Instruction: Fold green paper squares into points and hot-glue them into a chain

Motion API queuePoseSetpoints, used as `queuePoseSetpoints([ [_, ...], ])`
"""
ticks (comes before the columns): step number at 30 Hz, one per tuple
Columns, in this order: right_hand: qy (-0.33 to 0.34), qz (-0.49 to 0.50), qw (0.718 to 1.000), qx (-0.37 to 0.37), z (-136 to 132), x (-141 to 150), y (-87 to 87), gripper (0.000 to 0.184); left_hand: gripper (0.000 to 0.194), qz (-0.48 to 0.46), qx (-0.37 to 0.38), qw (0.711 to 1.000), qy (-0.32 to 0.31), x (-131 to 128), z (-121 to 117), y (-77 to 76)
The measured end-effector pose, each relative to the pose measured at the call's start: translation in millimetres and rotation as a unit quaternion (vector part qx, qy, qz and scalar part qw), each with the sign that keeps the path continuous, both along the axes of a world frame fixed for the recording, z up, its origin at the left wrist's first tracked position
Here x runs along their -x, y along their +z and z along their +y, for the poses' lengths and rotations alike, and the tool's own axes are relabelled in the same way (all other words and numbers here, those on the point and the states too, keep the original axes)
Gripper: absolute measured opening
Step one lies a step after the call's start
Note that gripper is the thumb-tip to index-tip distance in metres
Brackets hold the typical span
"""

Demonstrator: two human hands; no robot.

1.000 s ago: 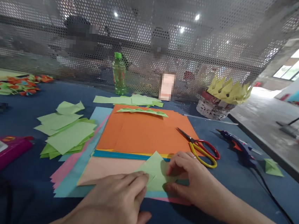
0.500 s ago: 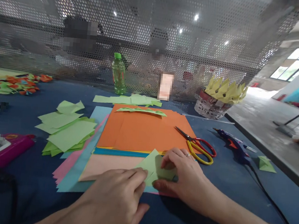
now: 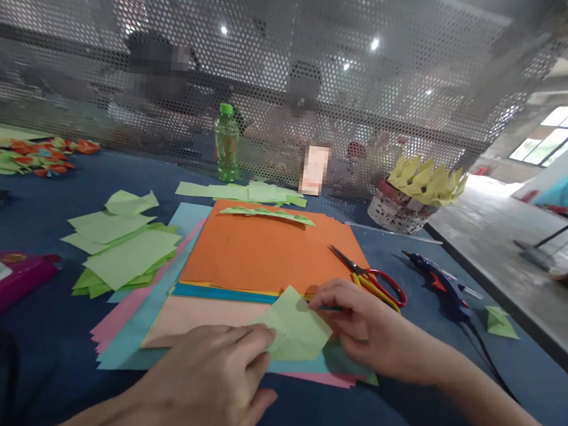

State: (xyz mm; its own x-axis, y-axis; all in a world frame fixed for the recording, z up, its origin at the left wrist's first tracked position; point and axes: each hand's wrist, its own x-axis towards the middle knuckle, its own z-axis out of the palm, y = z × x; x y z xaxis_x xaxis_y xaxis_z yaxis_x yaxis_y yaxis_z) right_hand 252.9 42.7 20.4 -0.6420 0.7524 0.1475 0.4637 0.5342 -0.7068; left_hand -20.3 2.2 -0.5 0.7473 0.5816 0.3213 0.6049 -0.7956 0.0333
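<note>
Paper folding by hand at a blue worktop (image 3: 69, 353). The step in hand appears to be the flattening of a fold in a light green paper (image 3: 303, 329). The piece lies over the right end of a peach sheet (image 3: 187, 327), one corner pointing toward the orange sheets (image 3: 259, 257), its near part overlapping the light blue sheet (image 3: 134, 353) at the near edge of the stack.

Left hand (image 3: 213, 367): laid palm down, fingers together and pressing the left part of the green paper; thumb splayed clear of it. Right hand (image 3: 370, 328): loosely curled at the paper's right side, a fingertip at its upper right edge, thumb apart from the fingers; no pinch on the paper is evident to the onlooker. The paper thus lies between the two hands, just beyond the left fingertips.

A further crease would, in the observer's judgement, call for the left fingers to anchor the sheet while the right takes up a free edge and aligns it before pressing.

Surroundings: scissors (image 3: 366, 272) across the orange sheets' right edge, partly behind the right hand; glue gun (image 3: 447, 290) nearer the worktop's right edge; loose green papers (image 3: 129, 258) left of the stack.
</note>
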Motion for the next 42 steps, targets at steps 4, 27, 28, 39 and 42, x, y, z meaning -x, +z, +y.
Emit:
queuePoseSetpoints([
  [4, -0.001, -0.039, 0.998, -0.042, -1.4, 4.7, -6.1, 0.066, 0.031, -0.034, 0.019, 0.999, -0.002, 2.6, 2.2, -0.5],
  [27, -0.004, -0.123, 0.953, -0.277, -23.9, 21.2, -17.6, 0.02, 0.029, -0.097, 0.001, 0.994, -0.046, -10.6, 9.6, 0.1],
  [28, 0.0, -0.11, 0.959, -0.26, -24.2, 21.9, -16.7, 0.019, 0.028, -0.091, 0.009, 0.995, -0.045, -10.1, 9.8, -2.1],
  [39, -0.064, -0.04, 0.995, -0.067, -21.5, 25.3, -16.3, 0.01, 0.019, -0.064, 0.065, 0.995, -0.03, -9.8, 3.9, 3.0],
  [42, -0.109, -0.03, 0.993, -0.037, -20.8, 28.1, -19.8, 0.013, 0.023, -0.067, 0.071, 0.995, -0.026, -8.7, 2.9, 1.0],
])
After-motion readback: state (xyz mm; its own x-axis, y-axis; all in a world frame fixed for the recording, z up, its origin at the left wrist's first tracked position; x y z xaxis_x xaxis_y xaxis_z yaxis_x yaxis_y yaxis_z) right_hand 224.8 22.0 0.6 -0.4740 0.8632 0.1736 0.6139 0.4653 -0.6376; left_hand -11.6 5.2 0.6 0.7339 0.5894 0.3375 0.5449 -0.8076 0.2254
